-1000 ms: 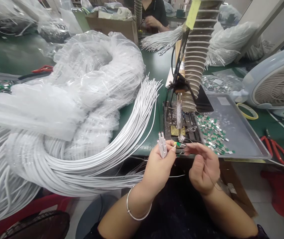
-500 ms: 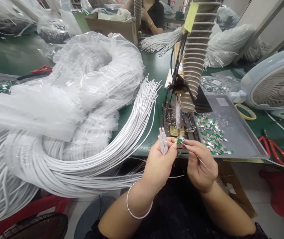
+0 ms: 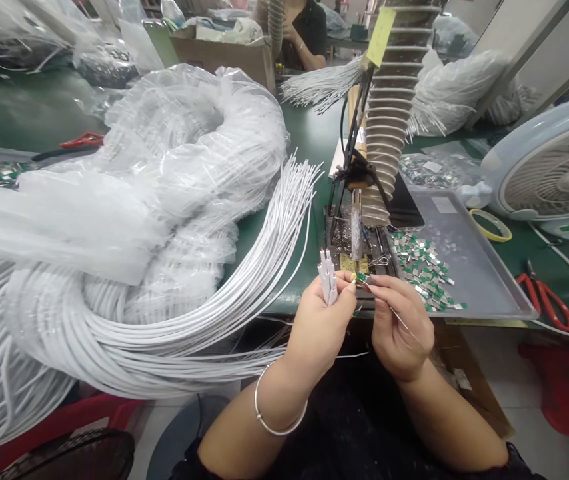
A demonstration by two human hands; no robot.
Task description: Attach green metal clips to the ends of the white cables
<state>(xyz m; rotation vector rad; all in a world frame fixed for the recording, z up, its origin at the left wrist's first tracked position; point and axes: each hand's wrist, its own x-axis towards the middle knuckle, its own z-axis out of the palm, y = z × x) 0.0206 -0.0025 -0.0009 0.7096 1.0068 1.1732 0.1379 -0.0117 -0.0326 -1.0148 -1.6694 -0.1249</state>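
Observation:
My left hand (image 3: 322, 323) is closed round a bunch of white cables (image 3: 328, 280), whose cut ends with reddish cores stick up above the fist. Its thumb and forefinger pinch something small and yellowish at a small green circuit board (image 3: 363, 277). At the board's other side, the fingertips of my right hand (image 3: 402, 320) are pinched together on a thin solder wire (image 3: 404, 323), which trails back across the palm. Whether those fingertips also grip the board, I cannot tell. Just above the board points the tip of a soldering iron (image 3: 357, 230), held in a stand.
A ribbed extraction hose (image 3: 389, 113) hangs behind the iron. To the right are a grey tray (image 3: 484, 280) with many small boards (image 3: 424, 270), red-handled pliers (image 3: 549, 300), a tape roll (image 3: 490, 225) and a fan (image 3: 564, 160). Plastic-wrapped cables (image 3: 164, 333) fill the left. Another person (image 3: 309, 37) sits opposite.
The green board has turned slightly between my hands and sits a little below the iron's tip, its face clearer. Both hands have barely shifted.

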